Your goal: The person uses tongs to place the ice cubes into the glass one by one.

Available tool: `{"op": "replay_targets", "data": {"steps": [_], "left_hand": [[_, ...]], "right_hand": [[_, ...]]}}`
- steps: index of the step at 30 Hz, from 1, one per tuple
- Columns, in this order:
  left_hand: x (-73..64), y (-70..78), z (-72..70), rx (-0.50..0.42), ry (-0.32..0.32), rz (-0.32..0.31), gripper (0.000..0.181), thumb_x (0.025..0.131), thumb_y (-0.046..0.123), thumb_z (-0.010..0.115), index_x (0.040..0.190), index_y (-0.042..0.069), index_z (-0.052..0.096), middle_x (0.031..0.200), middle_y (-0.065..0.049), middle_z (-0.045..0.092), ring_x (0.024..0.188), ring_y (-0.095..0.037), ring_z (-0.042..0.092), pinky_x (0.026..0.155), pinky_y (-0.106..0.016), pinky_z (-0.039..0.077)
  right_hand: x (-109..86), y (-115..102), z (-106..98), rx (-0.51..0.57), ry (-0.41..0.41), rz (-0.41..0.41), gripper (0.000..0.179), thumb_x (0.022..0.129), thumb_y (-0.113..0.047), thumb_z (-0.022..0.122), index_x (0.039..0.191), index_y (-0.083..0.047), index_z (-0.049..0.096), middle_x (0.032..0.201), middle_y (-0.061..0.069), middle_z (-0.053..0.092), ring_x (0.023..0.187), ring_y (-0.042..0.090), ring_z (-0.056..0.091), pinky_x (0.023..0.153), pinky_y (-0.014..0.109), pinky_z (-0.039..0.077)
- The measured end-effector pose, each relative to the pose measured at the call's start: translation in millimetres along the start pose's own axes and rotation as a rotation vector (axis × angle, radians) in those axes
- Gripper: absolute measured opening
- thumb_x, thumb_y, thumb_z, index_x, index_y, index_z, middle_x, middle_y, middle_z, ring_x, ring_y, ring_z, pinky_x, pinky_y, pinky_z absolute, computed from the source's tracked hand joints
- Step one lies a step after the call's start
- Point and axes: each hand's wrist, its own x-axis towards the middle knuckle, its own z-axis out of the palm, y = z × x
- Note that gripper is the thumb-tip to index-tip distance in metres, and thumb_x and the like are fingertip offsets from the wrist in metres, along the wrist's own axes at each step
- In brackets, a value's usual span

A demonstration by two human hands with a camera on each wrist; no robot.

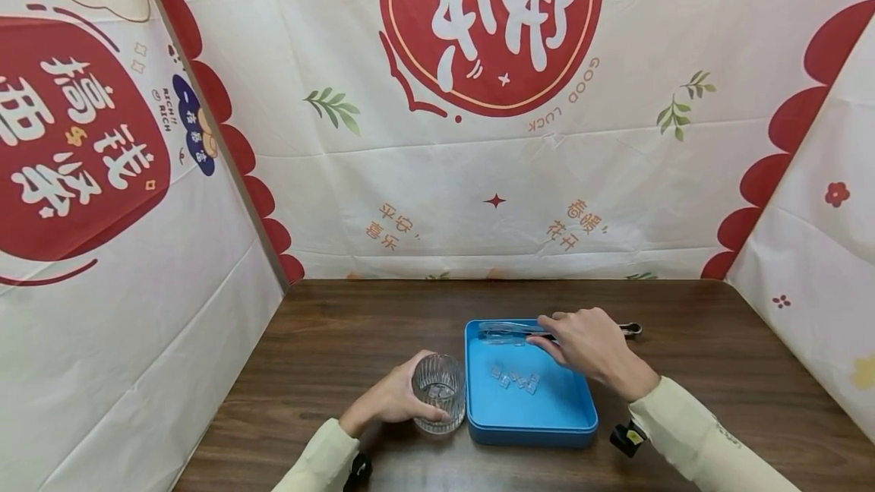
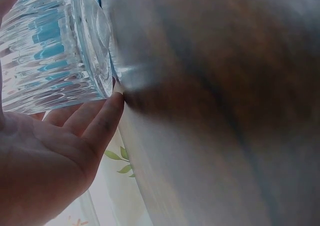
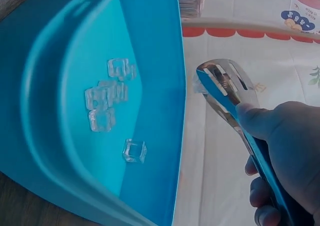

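My left hand (image 1: 396, 393) holds a ribbed clear glass (image 1: 444, 374), its thumb on the near side. Some clear cubes (image 1: 440, 392) lie inside the glass. In the left wrist view, fingers (image 2: 102, 121) touch the glass's side near its base. My right hand (image 1: 591, 344) grips metal tongs (image 1: 506, 327) above the far part of a blue tray (image 1: 547, 420). Between the tong heads (image 3: 225, 80), part of a clear cube (image 3: 198, 84) shows in the right wrist view. Several clear cubes (image 3: 102, 98) lie in the tray, with a separate cube (image 3: 135, 151) beside them.
The glass stands close against the tray's left side on a dark wooden table (image 1: 342, 332). A white printed cloth (image 1: 437, 173) hangs behind the table and along both sides. The tongs' handle end (image 1: 632, 329) sticks out past the tray's right edge.
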Motion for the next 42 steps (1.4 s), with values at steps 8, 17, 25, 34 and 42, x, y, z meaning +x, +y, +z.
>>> {"op": "replay_targets", "data": {"steps": [8,17,25,34,42], "left_hand": [[0.0,-0.6,-0.6,-0.004,-0.003,0.008,0.081,0.07,0.04,0.089,0.136,0.024,0.045,0.114,0.0,0.062,0.098,-0.013,0.061,0.081,-0.031,0.052],[-0.6,0.0,0.0,-0.027,-0.015,0.019,0.079,0.071,0.039,0.089,0.135,0.025,0.046,0.115,0.0,0.063,0.1,-0.014,0.061,0.083,-0.031,0.051],[-0.6,0.8,-0.7,-0.012,-0.014,0.006,0.079,0.07,0.039,0.089,0.135,0.026,0.046,0.115,0.0,0.063,0.101,-0.014,0.061,0.083,-0.032,0.051],[-0.7,0.5,-0.4,-0.008,-0.007,0.016,0.078,0.07,0.038,0.089,0.134,0.025,0.047,0.114,0.001,0.063,0.1,-0.014,0.061,0.083,-0.031,0.051],[-0.9,1.4,-0.2,-0.003,0.002,0.024,0.077,0.07,0.038,0.09,0.133,0.025,0.047,0.114,0.0,0.063,0.1,-0.014,0.061,0.084,-0.031,0.05]], "right_hand": [[2.0,-1.8,-2.2,0.02,0.022,0.001,0.034,0.086,-0.05,0.07,0.084,-0.016,0.066,0.055,-0.002,0.057,0.038,0.009,0.038,0.039,0.019,0.021],[4.3,-3.6,-1.0,0.046,0.044,0.002,0.054,0.098,-0.063,0.042,0.083,-0.017,0.065,0.055,-0.002,0.058,0.039,0.008,0.038,0.04,0.019,0.02],[8.8,-7.0,-7.1,0.063,0.056,-0.003,0.054,0.098,-0.063,0.042,0.084,-0.016,0.067,0.057,-0.002,0.059,0.039,0.007,0.039,0.04,0.018,0.021],[16.6,-16.0,-16.8,0.09,0.113,-0.048,0.054,0.099,-0.063,0.04,0.082,-0.018,0.065,0.054,-0.005,0.053,0.04,0.006,0.039,0.041,0.016,0.021],[24.4,-26.1,-24.1,0.117,0.164,-0.077,0.044,0.097,-0.058,0.051,0.081,-0.019,0.062,0.053,-0.008,0.046,0.04,0.004,0.035,0.041,0.017,0.019]]}}
